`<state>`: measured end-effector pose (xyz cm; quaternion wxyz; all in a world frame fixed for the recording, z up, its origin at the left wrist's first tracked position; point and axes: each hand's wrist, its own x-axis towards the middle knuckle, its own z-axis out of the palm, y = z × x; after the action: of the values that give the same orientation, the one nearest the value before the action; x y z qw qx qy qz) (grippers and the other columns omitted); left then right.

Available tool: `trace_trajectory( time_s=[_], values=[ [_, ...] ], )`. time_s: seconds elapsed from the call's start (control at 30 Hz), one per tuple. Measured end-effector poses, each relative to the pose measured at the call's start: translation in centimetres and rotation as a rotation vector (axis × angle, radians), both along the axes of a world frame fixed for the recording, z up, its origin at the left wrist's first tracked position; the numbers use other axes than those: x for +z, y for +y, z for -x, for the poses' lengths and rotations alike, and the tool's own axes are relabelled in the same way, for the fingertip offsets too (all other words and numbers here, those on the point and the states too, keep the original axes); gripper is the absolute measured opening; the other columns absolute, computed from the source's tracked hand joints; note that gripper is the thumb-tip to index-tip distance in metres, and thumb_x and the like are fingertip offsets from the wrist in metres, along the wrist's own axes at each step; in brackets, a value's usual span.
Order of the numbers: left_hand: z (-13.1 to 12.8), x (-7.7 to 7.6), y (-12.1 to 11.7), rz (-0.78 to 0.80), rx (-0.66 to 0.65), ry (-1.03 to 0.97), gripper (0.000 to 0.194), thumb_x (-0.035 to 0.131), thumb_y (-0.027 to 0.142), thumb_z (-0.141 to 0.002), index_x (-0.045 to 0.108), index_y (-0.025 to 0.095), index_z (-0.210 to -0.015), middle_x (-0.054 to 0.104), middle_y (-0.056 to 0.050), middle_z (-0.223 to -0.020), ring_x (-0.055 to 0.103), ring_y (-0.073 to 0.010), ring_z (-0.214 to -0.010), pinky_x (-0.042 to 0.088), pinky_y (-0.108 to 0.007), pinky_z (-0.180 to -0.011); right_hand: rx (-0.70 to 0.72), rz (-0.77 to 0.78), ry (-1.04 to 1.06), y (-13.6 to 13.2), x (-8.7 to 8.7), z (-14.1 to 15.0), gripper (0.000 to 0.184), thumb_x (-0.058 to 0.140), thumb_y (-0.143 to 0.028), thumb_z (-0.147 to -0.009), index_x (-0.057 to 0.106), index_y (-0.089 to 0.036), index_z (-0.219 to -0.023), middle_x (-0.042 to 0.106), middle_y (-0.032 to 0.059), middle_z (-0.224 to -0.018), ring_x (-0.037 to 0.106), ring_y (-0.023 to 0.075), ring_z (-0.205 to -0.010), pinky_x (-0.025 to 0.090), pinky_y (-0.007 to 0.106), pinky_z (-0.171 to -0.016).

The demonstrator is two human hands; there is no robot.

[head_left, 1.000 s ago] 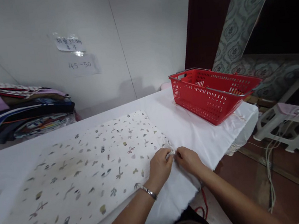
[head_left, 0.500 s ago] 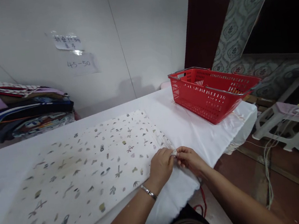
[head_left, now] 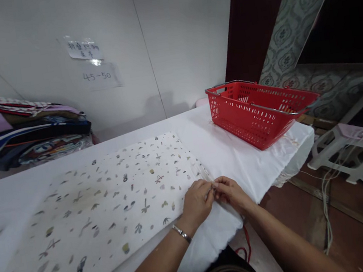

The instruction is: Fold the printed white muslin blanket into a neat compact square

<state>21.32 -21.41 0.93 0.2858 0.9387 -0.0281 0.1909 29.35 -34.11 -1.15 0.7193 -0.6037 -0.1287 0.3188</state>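
Observation:
A white cloth (head_left: 110, 209) printed with small leaf and flower shapes lies flat across the table. At its near right corner, my left hand (head_left: 197, 201) pinches the fabric edge between thumb and fingers, a bracelet on that wrist. Right beside it, with fingertips meeting the left ones, my right hand (head_left: 230, 193) pinches the same corner. The exact bit of fabric between the fingertips is mostly hidden by the fingers.
A red plastic basket (head_left: 250, 122) with metal handles stands at the table's back right. Folded clothes (head_left: 32, 130) are piled at the left by the wall. A plastic stool (head_left: 348, 144) with cables stands right of the white-covered table (head_left: 235, 160).
The hands stay at the corner; their fingertips have drawn closer together and cover the bit of fabric that showed between them. The view has shifted slightly.

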Motion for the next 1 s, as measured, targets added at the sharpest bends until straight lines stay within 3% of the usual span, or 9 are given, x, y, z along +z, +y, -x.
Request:
trace_trajectory(
  time_s=[0.17,0.3,0.43,0.67,0.83,1.0],
  values=[
    [0.0,-0.2,0.2,0.043,-0.029,0.036,0.020,0.042,0.018,-0.088,0.062,0.020,-0.085,0.059,-0.003,-0.085,0.053,-0.0151,-0.082,0.044,-0.028,-0.076,-0.068,0.121,-0.050,0.3,0.0,0.0,0.036,0.066,-0.051,-0.066,0.051,-0.019,-0.075,0.053,-0.0050,-0.047,0.039,0.0074,-0.038,0.022,0.020,-0.038],
    [-1.1,0.3,2.2,0.096,-0.028,0.086,0.021,0.044,0.017,-0.085,0.065,0.022,-0.088,0.063,-0.001,-0.086,0.056,-0.0146,-0.083,0.046,-0.028,-0.077,-0.080,0.159,-0.103,0.5,-0.5,-0.1,0.030,0.064,-0.046,-0.067,0.049,-0.020,-0.073,0.046,-0.0076,-0.045,0.035,0.0073,-0.038,0.022,0.021,-0.038],
    [-3.5,1.1,5.1,-0.052,0.041,0.081,0.029,0.045,0.011,-0.082,0.063,0.019,-0.103,0.063,-0.006,-0.106,0.055,-0.0184,-0.099,0.045,-0.034,-0.089,-0.122,0.200,-0.273,0.6,-1.0,-0.1,0.021,0.061,-0.037,-0.069,0.048,-0.020,-0.067,0.043,-0.0070,-0.049,0.037,0.0088,-0.044,0.027,0.022,-0.043],
    [-8.4,1.0,8.4,-0.350,-0.214,0.064,0.042,0.043,0.000,-0.077,0.060,0.018,-0.110,0.057,-0.005,-0.125,0.046,-0.0195,-0.117,0.038,-0.036,-0.101,-0.113,0.190,-0.361,0.7,-2.0,0.1,0.018,0.058,-0.034,-0.072,0.048,-0.020,-0.067,0.041,-0.0061,-0.056,0.038,0.0099,-0.051,0.030,0.024,-0.049],
    [-10.5,1.4,10.0,-0.455,-0.339,0.102,0.021,0.049,0.010,-0.083,0.063,0.020,-0.095,0.066,-0.004,-0.103,0.052,-0.0192,-0.108,0.040,-0.035,-0.097,-0.090,0.151,-0.320,0.6,-2.2,0.1,0.023,0.058,-0.039,-0.074,0.047,-0.020,-0.069,0.040,-0.0061,-0.058,0.035,0.0095,-0.051,0.029,0.023,-0.048],
    [-10.7,2.1,11.4,-0.493,-0.380,0.050,0.016,0.048,0.018,-0.087,0.062,0.020,-0.093,0.065,-0.004,-0.098,0.053,-0.0178,-0.106,0.040,-0.034,-0.096,-0.076,0.156,-0.323,0.5,-2.4,0.2,0.023,0.059,-0.039,-0.075,0.047,-0.020,-0.070,0.038,-0.0061,-0.059,0.035,0.0094,-0.053,0.028,0.023,-0.048]
  ],
)
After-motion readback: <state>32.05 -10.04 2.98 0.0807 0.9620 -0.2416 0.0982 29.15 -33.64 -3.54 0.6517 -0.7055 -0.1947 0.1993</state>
